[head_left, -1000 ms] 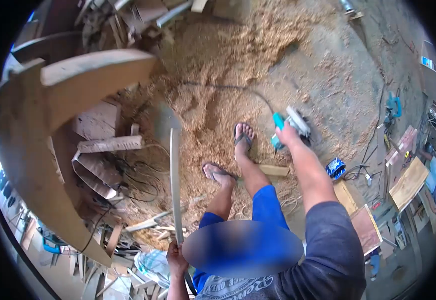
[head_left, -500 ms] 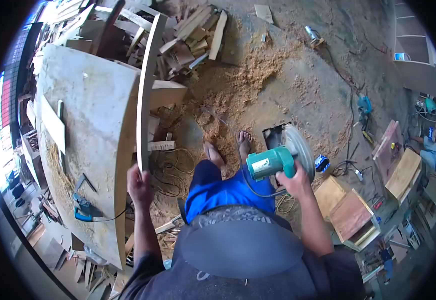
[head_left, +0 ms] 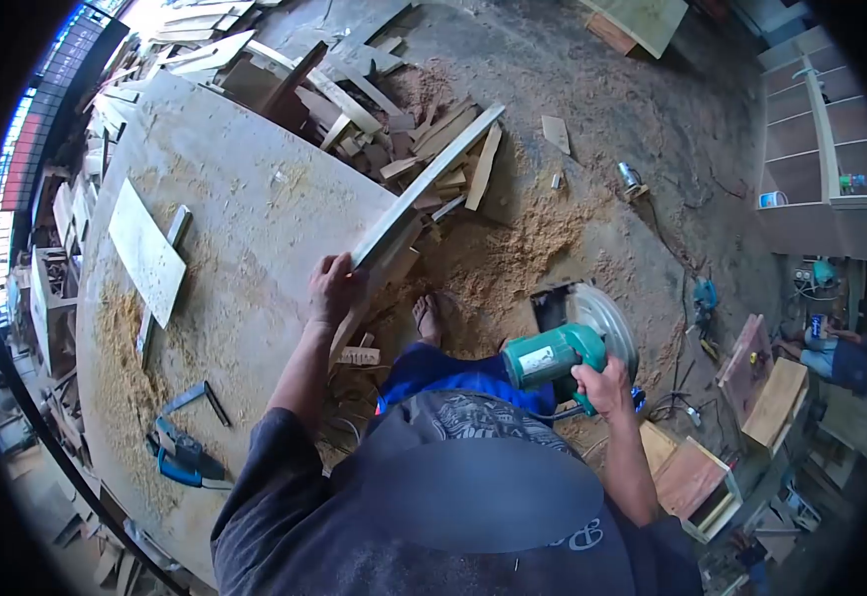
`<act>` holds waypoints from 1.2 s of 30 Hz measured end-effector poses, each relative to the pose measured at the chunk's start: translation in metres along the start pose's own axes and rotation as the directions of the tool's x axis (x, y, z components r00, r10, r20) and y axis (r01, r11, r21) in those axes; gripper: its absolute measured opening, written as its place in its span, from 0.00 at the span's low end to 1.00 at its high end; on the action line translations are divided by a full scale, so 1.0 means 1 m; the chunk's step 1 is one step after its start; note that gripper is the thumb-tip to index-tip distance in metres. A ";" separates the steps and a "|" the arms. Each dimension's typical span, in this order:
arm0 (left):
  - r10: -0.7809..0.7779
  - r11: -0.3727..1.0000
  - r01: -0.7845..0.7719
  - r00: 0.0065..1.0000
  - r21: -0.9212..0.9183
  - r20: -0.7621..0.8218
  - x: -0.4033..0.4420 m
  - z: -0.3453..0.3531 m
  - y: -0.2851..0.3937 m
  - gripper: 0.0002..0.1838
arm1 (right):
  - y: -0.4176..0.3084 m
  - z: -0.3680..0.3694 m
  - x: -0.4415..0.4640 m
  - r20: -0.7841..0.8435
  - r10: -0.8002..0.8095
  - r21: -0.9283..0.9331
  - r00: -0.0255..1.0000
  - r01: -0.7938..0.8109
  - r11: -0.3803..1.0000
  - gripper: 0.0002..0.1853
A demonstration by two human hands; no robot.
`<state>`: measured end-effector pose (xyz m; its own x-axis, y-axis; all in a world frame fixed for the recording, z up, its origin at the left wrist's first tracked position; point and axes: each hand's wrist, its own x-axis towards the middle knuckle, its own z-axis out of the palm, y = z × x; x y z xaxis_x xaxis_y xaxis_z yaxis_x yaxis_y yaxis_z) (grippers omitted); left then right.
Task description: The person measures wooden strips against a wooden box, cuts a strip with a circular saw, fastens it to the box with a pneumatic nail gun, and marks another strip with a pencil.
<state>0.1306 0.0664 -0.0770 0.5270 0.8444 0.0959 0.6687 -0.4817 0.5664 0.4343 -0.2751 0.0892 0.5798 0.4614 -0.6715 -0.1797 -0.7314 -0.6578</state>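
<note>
My left hand (head_left: 334, 289) grips the near end of a long wooden strip (head_left: 432, 182). The strip slants up and to the right along the edge of a large pale worktable (head_left: 255, 179). In my right hand (head_left: 604, 386) is a green circular saw (head_left: 556, 355), held by its handle to the right of my body, above the floor. A clear round guard covers its blade side, and a dark base plate shows at its far edge. Whether the blade is turning, I cannot tell.
On the worktable lie a pale board (head_left: 147, 250), a square (head_left: 199, 399) and a blue-handled power tool (head_left: 181, 455). Scrap wood (head_left: 443, 149) is heaped beyond it. Sawdust (head_left: 543, 228) covers the floor. Wooden boxes (head_left: 692, 477) and another person (head_left: 841, 358) are at the right.
The strip has swung from nearly upright in view to slanting right, over the table's edge. My left hand has moved up and right; the saw has shifted slightly right and down. My view has turned.
</note>
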 end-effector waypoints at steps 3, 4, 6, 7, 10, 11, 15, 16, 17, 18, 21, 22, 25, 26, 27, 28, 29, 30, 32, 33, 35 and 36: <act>0.085 0.995 -0.084 0.996 0.048 -0.022 0.019 0.008 0.004 0.18 | -0.044 0.024 -0.001 0.066 -0.123 -0.003 0.990 0.124 0.992 0.15; 0.117 0.991 -0.114 0.993 0.065 -0.033 0.026 0.013 0.003 0.18 | -0.057 0.029 0.001 0.085 -0.148 0.019 0.985 0.146 0.989 0.15; 0.103 0.993 -0.101 0.994 0.060 -0.032 0.020 0.009 0.003 0.18 | -0.083 0.039 0.006 0.140 -0.217 0.050 0.966 0.212 0.976 0.16; 0.095 0.993 -0.092 0.995 0.068 -0.035 0.017 0.004 0.003 0.18 | -0.094 0.046 0.010 0.138 -0.249 0.011 0.958 0.250 0.968 0.18; 0.112 0.985 -0.108 0.993 0.132 -0.027 0.016 -0.002 0.004 0.19 | -0.130 0.068 0.029 0.188 -0.409 -0.095 0.893 0.431 0.897 0.22; 0.110 0.985 -0.106 0.994 0.134 -0.020 0.015 -0.001 0.002 0.19 | -0.144 0.075 0.036 0.207 -0.437 -0.133 0.876 0.467 0.874 0.22; 0.125 0.976 -0.124 0.992 0.181 0.005 0.014 0.003 -0.003 0.23 | -0.180 0.101 0.062 0.274 -0.452 -0.185 0.849 0.508 0.841 0.25; 0.130 0.968 -0.129 0.992 0.217 0.010 0.015 0.004 -0.004 0.23 | -0.185 0.108 0.071 0.297 -0.449 -0.226 0.843 0.519 0.825 0.27; 0.133 0.966 -0.137 0.991 0.220 0.033 0.013 0.003 -0.003 0.23 | -0.187 0.115 0.078 0.320 -0.434 -0.265 0.842 0.519 0.812 0.28; 0.119 0.967 -0.124 0.992 0.223 0.035 0.013 0.002 -0.002 0.23 | -0.191 0.122 0.083 0.331 -0.394 -0.288 0.857 0.490 0.823 0.31; 0.118 0.961 -0.129 0.991 0.245 0.062 0.011 0.005 -0.007 0.23 | -0.197 0.130 0.084 0.350 -0.391 -0.237 0.851 0.485 0.842 0.32; 0.129 0.955 -0.138 0.990 0.262 0.051 0.013 0.007 -0.009 0.23 | -0.200 0.132 0.084 0.354 -0.376 -0.251 0.856 0.474 0.844 0.32; 0.112 0.953 -0.138 0.987 0.269 0.112 0.015 0.002 -0.008 0.22 | -0.202 0.140 0.089 0.367 -0.359 -0.208 0.858 0.451 0.868 0.30; 0.014 0.994 -0.025 0.995 0.102 0.101 0.010 0.004 -0.017 0.22 | -0.205 0.141 0.091 0.367 -0.376 -0.219 0.851 0.471 0.854 0.28; -0.016 0.996 0.005 0.992 0.092 0.126 0.002 0.005 -0.026 0.22 | -0.208 0.139 0.091 0.351 -0.355 -0.195 0.866 0.439 0.877 0.28; -0.006 0.992 -0.014 0.988 0.124 0.156 -0.003 0.005 -0.025 0.22 | -0.213 0.137 0.093 0.418 -0.331 -0.219 0.846 0.447 0.867 0.28; 0.000 0.988 -0.029 0.983 0.154 0.182 -0.008 0.001 -0.021 0.22 | -0.215 0.136 0.097 0.486 -0.305 -0.241 0.819 0.461 0.854 0.28; 0.007 0.983 -0.044 0.979 0.181 0.204 -0.012 -0.005 -0.018 0.22 | -0.212 0.138 0.095 0.459 -0.344 -0.259 0.819 0.494 0.830 0.28; 0.015 0.975 -0.067 0.971 0.212 0.238 -0.017 -0.019 -0.012 0.22 | -0.209 0.142 0.097 0.444 -0.384 -0.239 0.810 0.519 0.820 0.28; 0.021 0.970 -0.080 0.968 0.229 0.252 -0.018 -0.028 -0.009 0.22 | -0.210 0.143 0.098 0.441 -0.395 -0.224 0.806 0.525 0.821 0.28; 0.027 0.964 -0.099 0.960 0.248 0.280 -0.017 -0.045 -0.008 0.22 | -0.209 0.147 0.100 0.434 -0.415 -0.196 0.800 0.533 0.823 0.28; 0.028 0.961 -0.106 0.956 0.255 0.292 -0.016 -0.051 -0.008 0.22 | -0.209 0.148 0.100 0.431 -0.425 -0.181 0.796 0.538 0.823 0.28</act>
<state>0.0907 0.0685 -0.0414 0.6759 0.7251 -0.1316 0.7205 -0.6126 0.3251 0.4125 -0.0015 0.1094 0.1953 0.8948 -0.4014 0.3080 -0.4446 -0.8411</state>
